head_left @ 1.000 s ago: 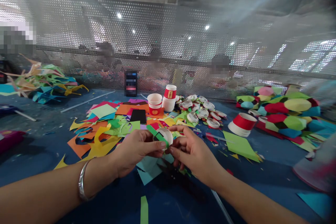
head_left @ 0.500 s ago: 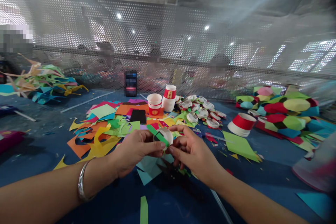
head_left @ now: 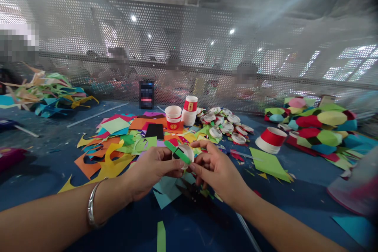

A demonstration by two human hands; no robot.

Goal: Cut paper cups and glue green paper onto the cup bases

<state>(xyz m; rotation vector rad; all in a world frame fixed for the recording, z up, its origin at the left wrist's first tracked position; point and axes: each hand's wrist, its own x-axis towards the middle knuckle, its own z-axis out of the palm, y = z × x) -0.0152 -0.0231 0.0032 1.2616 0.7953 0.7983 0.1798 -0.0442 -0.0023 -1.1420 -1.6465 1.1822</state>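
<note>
Between my hands is a small round white paper cup piece, with a green paper strip lying slantwise across it. A black mark or strip shows on the white beside the green. My left hand pinches the piece from the left, thumb on the green strip. My right hand is closed at the right edge, thumb and fingertips at the strip's lower end. Light blue paper and a dark object, hard to make out in shadow, lie below my hands.
Coloured paper scraps spread left. Paper cups stand stacked behind, near a pile of cut cup bottoms. A red-white cup lies tilted right, before colourful paper pieces. A phone stands against the perforated screen.
Both hands keep their hold on the cup piece and green strip, almost unmoved. The whole view has shifted very slightly.
</note>
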